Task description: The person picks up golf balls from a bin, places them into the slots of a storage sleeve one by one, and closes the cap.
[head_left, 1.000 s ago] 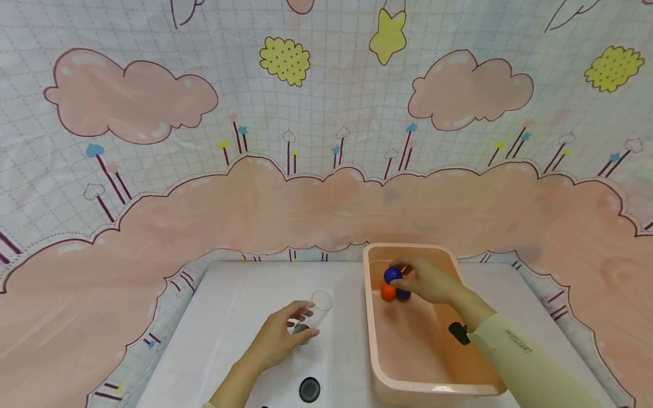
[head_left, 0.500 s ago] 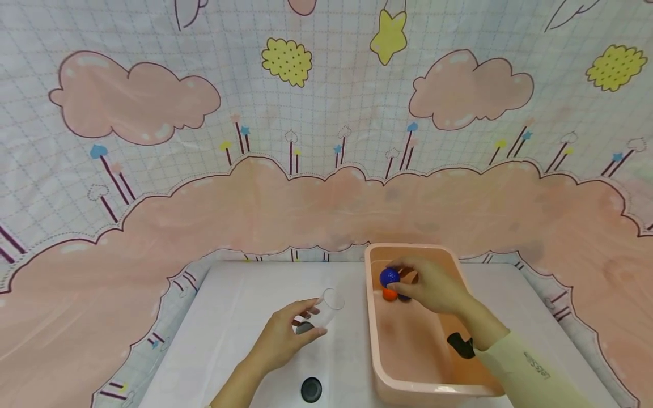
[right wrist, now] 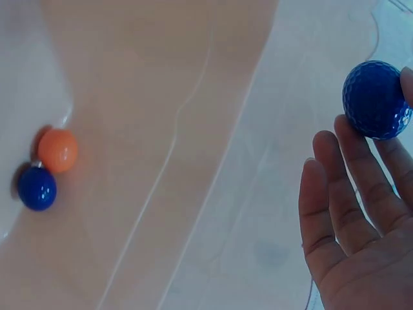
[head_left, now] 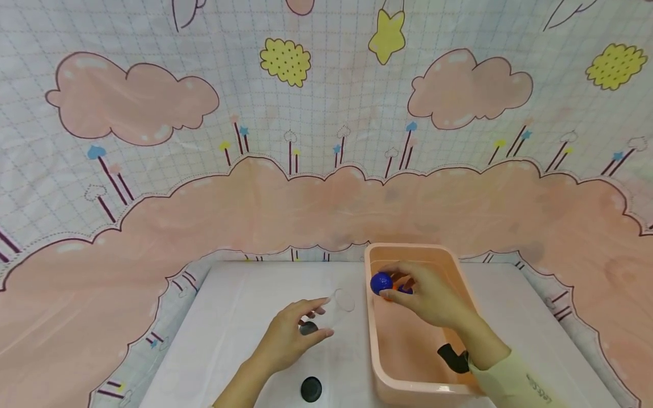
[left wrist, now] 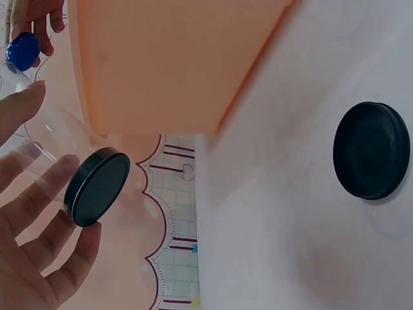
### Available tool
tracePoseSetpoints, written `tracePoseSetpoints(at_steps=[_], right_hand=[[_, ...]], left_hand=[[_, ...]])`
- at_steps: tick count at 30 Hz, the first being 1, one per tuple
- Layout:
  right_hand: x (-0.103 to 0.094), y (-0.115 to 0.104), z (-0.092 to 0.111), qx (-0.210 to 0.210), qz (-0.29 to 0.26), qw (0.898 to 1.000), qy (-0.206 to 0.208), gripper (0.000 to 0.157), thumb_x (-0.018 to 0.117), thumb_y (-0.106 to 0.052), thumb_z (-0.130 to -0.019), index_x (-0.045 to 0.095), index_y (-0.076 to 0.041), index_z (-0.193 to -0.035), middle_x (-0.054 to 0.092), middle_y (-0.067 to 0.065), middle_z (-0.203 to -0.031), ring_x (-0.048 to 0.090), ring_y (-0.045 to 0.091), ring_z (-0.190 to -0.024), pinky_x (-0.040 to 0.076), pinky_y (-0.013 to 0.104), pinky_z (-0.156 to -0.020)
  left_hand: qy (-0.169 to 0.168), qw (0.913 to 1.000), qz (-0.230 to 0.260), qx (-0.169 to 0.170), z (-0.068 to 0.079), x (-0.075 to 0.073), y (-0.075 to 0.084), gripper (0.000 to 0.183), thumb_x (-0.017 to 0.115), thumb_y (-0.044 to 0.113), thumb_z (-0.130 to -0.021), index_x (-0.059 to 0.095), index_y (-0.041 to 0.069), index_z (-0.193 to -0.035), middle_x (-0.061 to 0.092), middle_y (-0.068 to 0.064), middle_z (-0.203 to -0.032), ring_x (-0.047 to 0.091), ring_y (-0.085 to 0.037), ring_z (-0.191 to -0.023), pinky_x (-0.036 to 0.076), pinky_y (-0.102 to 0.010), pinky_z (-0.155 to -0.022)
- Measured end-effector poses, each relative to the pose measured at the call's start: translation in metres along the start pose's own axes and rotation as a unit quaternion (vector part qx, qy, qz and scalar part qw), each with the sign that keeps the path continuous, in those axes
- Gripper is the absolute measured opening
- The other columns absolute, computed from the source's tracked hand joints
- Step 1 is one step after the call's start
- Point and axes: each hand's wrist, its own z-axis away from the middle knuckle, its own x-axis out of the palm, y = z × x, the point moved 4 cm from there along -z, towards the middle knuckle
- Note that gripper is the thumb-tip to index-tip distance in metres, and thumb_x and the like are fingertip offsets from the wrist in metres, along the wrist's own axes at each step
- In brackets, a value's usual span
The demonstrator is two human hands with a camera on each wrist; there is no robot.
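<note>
In the head view my left hand [head_left: 285, 340] grips a clear see-through tube [left wrist: 68, 126], tilted with its round mouth toward the bin. A black cap [left wrist: 100, 187] covers the tube's lower end. Between right thumb and fingertips I pinch a blue golf ball [right wrist: 375, 100]; that right hand [head_left: 433, 292] is above the bin's left side, near the tube's mouth. An orange ball [right wrist: 58, 150] and another blue ball [right wrist: 37, 188] lie together in the bin, partly hidden by my right hand in the head view.
The peach plastic bin [head_left: 374, 362] stands on the right of the white table [head_left: 245, 283]. A loose black lid [head_left: 311, 389] lies near the front, left of the bin. A dark curved piece [head_left: 453, 358] shows beside the right sleeve. Behind hangs a cloud-patterned cloth [head_left: 316, 209].
My right hand has moved the blue golf ball left and slightly toward me, to the bin's left rim. My left hand has shifted right, tilting the tube's mouth further toward the ball.
</note>
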Motion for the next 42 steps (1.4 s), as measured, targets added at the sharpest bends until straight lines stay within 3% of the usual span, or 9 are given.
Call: tracePoseSetpoints(at_steps=[7,14,24,30,42], right_hand=[[0.007,-0.009,0.004,-0.006,-0.023,1.000,-0.005,0.042,0.077,-0.039,-0.093,0.067,-0.021,-0.129,0.072,-0.008,-0.113,0.066,0.017,-0.100,0.059,0.030,-0.088],[0.017,-0.017,0.002,-0.003,-0.030,0.999,-0.027,0.040,0.077,-0.037,-0.094,0.068,-0.023,-0.131,0.071,-0.005,-0.117,0.064,0.018,-0.099,0.058,0.028,-0.084],[0.025,-0.027,-0.001,-0.059,-0.014,0.998,-0.032,0.041,0.079,-0.036,-0.093,0.069,-0.023,-0.131,0.071,-0.013,-0.116,0.065,0.016,-0.108,0.055,0.029,-0.087],[0.028,-0.029,-0.003,-0.071,-0.016,0.997,-0.037,0.039,0.079,-0.033,-0.093,0.069,-0.025,-0.130,0.071,-0.013,-0.116,0.066,0.011,-0.105,0.055,0.027,-0.085],[0.034,-0.030,-0.008,-0.090,-0.027,0.994,-0.055,0.040,0.078,-0.030,-0.094,0.067,-0.021,-0.132,0.071,-0.007,-0.115,0.067,0.010,-0.100,0.055,0.027,-0.086]], left_hand=[[-0.001,0.9999,-0.011,0.008,-0.002,0.003,0.006,0.057,0.080,0.053,-0.086,0.064,0.038,-0.139,0.068,0.023,-0.109,0.063,-0.006,-0.102,0.058,-0.030,-0.089],[-0.001,0.9996,-0.026,0.011,-0.003,0.005,0.011,0.056,0.080,0.052,-0.087,0.063,0.040,-0.138,0.068,0.022,-0.109,0.061,-0.004,-0.100,0.057,-0.031,-0.088],[-0.006,0.9992,-0.039,0.010,-0.006,0.011,0.015,0.057,0.078,0.054,-0.088,0.062,0.037,-0.140,0.068,0.020,-0.112,0.062,-0.005,-0.101,0.058,-0.034,-0.088],[0.000,1.0000,-0.003,0.004,-0.007,0.013,0.013,0.055,0.080,0.051,-0.088,0.062,0.039,-0.139,0.068,0.019,-0.112,0.066,-0.005,-0.104,0.059,-0.029,-0.089],[-0.005,0.9984,0.055,-0.014,-0.005,0.018,0.010,0.054,0.079,0.050,-0.089,0.061,0.040,-0.138,0.069,0.012,-0.114,0.072,-0.011,-0.104,0.060,-0.030,-0.088]])
